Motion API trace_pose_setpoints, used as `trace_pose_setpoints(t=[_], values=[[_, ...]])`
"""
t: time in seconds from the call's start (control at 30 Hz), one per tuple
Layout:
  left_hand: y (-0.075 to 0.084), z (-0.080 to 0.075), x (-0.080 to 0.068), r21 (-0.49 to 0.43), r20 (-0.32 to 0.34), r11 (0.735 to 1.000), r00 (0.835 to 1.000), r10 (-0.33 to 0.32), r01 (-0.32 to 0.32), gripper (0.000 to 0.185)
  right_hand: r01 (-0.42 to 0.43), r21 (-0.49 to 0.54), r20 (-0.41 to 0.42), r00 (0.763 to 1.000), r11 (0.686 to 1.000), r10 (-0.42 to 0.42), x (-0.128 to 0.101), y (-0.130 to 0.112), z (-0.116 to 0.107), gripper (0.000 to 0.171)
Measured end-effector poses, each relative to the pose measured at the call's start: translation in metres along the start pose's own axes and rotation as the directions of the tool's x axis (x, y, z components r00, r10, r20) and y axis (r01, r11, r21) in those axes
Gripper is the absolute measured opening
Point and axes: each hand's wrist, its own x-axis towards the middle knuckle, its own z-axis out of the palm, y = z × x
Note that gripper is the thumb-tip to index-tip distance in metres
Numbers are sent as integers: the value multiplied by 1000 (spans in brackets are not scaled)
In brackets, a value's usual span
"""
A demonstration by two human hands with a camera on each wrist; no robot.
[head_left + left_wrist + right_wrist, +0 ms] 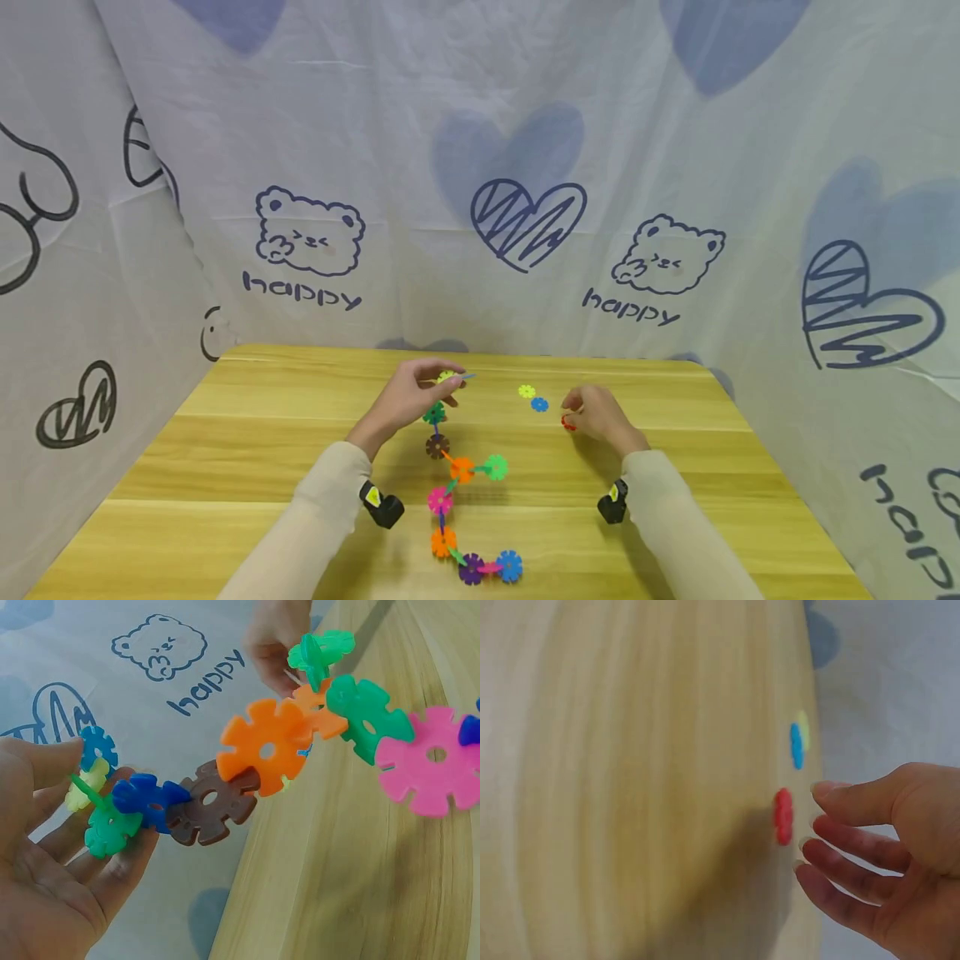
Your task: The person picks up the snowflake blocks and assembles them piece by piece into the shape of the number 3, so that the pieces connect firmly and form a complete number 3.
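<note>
My left hand [408, 398] pinches the light blue disc [99, 747] at the far end of a chain of notched plastic flower discs. From it the chain runs through yellow [88, 784], green and dark blue discs to a brown disc [437, 447], then orange and pink ones. A light green disc [496, 467] branches off sideways. The near end of the chain is a blue disc [509, 566]. At the right, my right hand [602, 414] hovers at a loose red disc [783, 817], thumb and fingers apart, with nothing between them in the right wrist view.
Beyond the red disc, a loose yellow disc [527, 391] and a loose blue disc [540, 404] lie close together on the wooden table [300, 400]. A white printed cloth [420, 283] hangs around the table's back and sides.
</note>
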Motion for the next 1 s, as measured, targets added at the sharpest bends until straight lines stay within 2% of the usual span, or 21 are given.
trace_pose_setpoints(t=[0.3, 0.53, 0.7, 1.0], values=[[0, 1, 2, 4, -19, 1000, 1000, 14, -14, 30, -76, -41, 17, 997, 996, 77, -2, 10, 11, 17], [2, 1, 2, 5, -23, 1000, 999, 25, -25, 31, -76, -26, 23, 997, 997, 76, -2, 12, 14, 16], [3, -1, 3, 6, -28, 998, 998, 58, -58, 31, -65, -14, 0, 998, 998, 65, -1, 15, 16, 16], [3, -2, 1, 1, -35, 997, 997, 74, -74, 29, -71, -13, -26, 997, 997, 71, 1, 18, 23, 15]])
